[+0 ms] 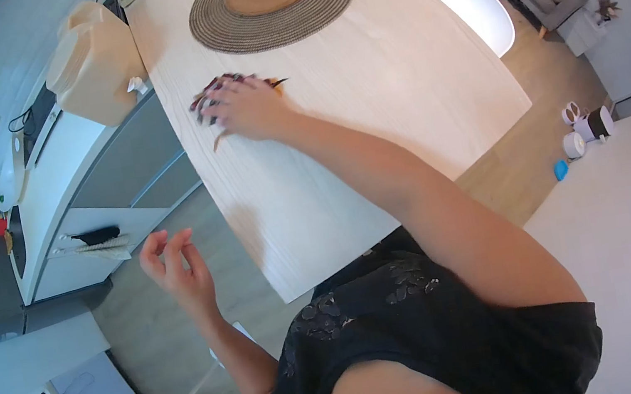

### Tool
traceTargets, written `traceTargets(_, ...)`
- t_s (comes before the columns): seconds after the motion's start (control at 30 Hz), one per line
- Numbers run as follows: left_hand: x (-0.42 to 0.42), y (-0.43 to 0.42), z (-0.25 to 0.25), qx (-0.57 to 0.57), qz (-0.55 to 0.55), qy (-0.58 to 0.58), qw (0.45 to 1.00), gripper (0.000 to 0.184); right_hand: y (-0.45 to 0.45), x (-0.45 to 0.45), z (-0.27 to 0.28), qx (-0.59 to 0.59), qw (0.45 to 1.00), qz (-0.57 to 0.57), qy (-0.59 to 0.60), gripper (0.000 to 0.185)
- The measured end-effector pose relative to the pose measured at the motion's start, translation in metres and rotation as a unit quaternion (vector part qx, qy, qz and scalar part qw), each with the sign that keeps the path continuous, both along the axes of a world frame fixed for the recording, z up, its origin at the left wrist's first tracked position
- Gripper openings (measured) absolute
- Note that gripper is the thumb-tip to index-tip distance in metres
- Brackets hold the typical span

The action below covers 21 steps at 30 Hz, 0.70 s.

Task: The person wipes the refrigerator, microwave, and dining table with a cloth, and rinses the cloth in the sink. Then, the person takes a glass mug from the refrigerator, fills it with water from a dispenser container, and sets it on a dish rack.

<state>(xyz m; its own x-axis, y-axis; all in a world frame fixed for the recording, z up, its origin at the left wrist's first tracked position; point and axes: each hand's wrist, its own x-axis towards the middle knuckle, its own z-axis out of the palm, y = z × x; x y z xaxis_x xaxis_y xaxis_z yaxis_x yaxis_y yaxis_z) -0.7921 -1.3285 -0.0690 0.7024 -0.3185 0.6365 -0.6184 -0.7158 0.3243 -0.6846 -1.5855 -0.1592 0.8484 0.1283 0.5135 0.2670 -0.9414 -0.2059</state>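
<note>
1 right hand (pixel 248 109), fingers spread, lies over a patterned cloth (pixel 209 89) by the left edge of the table (pixel 365 95), seemingly wiping; the next stroke likely calls for flat pressure, short of the far mat (pixel 209 26). The left hand (pixel 184 275), loosely curled, holds nothing.

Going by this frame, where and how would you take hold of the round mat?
I'd pinch the near rim, coming from the wearer's side. The mat lies flat on the table, so its edge seems the likeliest place to lift, and that rim is uncovered and faces the right hand.
</note>
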Motion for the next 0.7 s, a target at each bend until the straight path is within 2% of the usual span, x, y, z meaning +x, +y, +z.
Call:
traceTargets(0.1,-0.007,-0.041,0.02,-0.007,-0.033,0.021,0.999,0.016,-0.068,-0.023,-0.001,-0.022,0.999,-0.044,0.012,0.031)
traceTargets(0.13,-0.005,-0.061,0.028,0.025,-0.055,0.02,0.998,0.016,-0.094,-0.036,0.004,-0.026,0.997,-0.061,0.025,0.032)
traceTargets(0.2,0.002,-0.101,0.039,0.057,-0.079,0.021,0.995,0.016,-0.142,-0.072,0.026,-0.044,0.99,-0.108,0.083,0.033)
traceTargets(0.27,0.015,-0.143,0.044,0.087,-0.158,-0.001,0.984,0.018,-0.197,-0.107,0.036,-0.051,0.971,-0.174,0.153,0.034)
traceTargets(0.33,0.025,-0.184,0.045,0.099,-0.208,-0.017,0.973,0.017,-0.255,-0.153,0.034,0.012,0.965,-0.239,0.108,0.033)
traceTargets(0.37,0.033,-0.203,0.042,0.097,-0.234,0.002,0.968,0.017,-0.289,-0.176,0.017,-0.001,0.945,-0.307,0.114,0.035)
traceTargets(0.43,0.049,-0.238,0.031,0.116,-0.269,0.052,0.955,0.02,-0.349,-0.229,-0.003,0.149,0.928,-0.336,0.052,0.033)
traceTargets(0.47,0.056,-0.253,0.025,0.137,-0.278,0.085,0.947,0.022,-0.35,-0.264,0.025,0.134,0.884,-0.428,0.129,0.032)
traceTargets(0.53,0.075,-0.278,0.003,0.148,-0.288,0.105,0.94,0.023,-0.372,-0.304,0.016,0.167,0.86,-0.482,0.016,0.027)
traceTargets(0.57,0.089,-0.294,-0.004,0.156,-0.297,0.111,0.935,0.025,-0.365,-0.303,0.029,0.167,0.859,-0.484,0.011,0.027)
traceTargets(0.63,0.103,-0.321,-0.021,0.174,-0.273,0.107,0.94,0.027,-0.319,-0.279,0.065,0.242,0.893,-0.379,0.036,0.025)
traceTargets(0.67,0.107,-0.33,-0.027,0.191,-0.247,0.1,0.945,0.029,-0.299,-0.263,0.045,0.26,0.931,-0.245,0.074,0.023)
traceTargets(0.7,0.108,-0.339,-0.031,0.192,-0.248,0.1,0.944,0.029,-0.257,-0.247,0.038,0.273,0.938,-0.183,0.109,0.023)
